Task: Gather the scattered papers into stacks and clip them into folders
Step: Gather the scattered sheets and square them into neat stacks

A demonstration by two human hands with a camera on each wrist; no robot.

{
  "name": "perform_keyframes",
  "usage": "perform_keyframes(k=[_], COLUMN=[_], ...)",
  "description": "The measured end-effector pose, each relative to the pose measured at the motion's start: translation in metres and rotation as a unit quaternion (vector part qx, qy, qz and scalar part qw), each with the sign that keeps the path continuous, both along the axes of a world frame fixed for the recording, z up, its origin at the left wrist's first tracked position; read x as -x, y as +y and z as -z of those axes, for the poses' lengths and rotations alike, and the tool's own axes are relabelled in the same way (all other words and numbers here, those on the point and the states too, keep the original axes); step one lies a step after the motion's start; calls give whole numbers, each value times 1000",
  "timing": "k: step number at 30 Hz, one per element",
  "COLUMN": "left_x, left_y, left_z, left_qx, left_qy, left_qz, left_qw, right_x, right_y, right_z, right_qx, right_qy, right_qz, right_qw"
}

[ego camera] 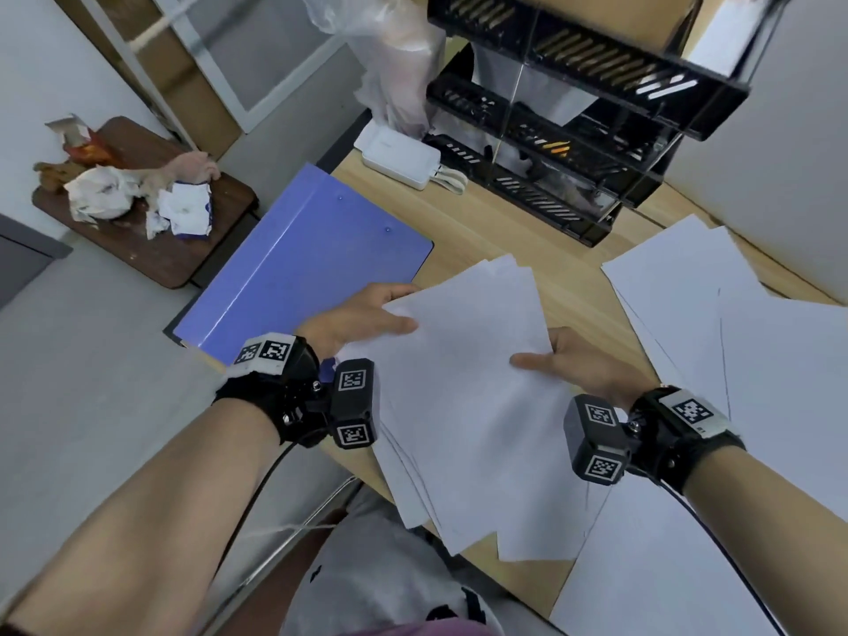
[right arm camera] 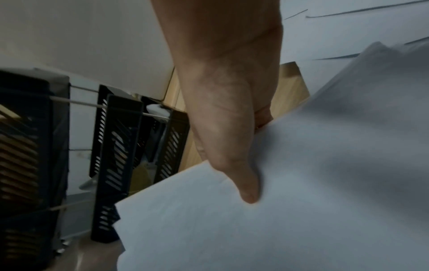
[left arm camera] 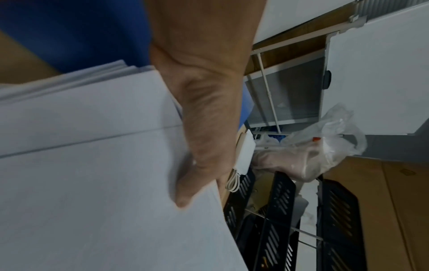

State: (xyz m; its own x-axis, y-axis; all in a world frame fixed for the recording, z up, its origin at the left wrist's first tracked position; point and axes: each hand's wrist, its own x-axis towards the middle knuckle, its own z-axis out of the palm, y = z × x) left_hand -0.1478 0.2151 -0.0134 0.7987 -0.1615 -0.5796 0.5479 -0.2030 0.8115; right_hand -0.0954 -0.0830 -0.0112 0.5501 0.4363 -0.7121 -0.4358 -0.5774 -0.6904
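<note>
Head view shows your left hand [ego camera: 362, 314] and right hand [ego camera: 573, 364] pinching the sheaf [ego camera: 468, 383] by its side edges, thumbs on top, above the desk [ego camera: 500, 231]. The sheets are light, limp and slippery, and sit fanned unevenly; hold near mid-edge so they don't slide. The folder [ego camera: 298, 263] lies closed just left; loose papers [ego camera: 688, 291] and the tray rack [ego camera: 550, 144] crowd the right.

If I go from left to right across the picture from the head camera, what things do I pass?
Crumpled paper on the small brown table → blue folder → left hand → held stack of papers → right hand → loose papers still on the desk.
</note>
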Motion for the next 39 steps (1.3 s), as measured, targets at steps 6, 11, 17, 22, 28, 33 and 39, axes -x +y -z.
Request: perform_keyframes(k=[6,11,17,22,28,33,39], left_x=[-42,-58,-74,-93,-91,-74,-69], left_y=[-6,-26,-71,-73,-58,-57,-66], left_z=[-26,-22,-34,-59,-50,-30,-27], left_qx=[125,171,67,83,72,74,92], left_qy=[14,39,-75,-168,-178,-169,-171], left_qz=[-117,-133,-78,-93,-101,-98,-95], left_qw=[985,976,992,978,976,978,976], right_x=[2,4,-4,-17,-16,-3,2], right_y=[-25,-49,-45,-44,-36,-34,-35], right_z=[-19,-19,-40,-72,-75,-57,-46], right_qx=[-50,-61,-105,-188,-199,-175,-143], right_qy=[-62,-110,-159,-210,-217,-210,-186], right_qz=[171,371,442,441,396,382,380], right_qw=[982,920,877,852,870,883,895])
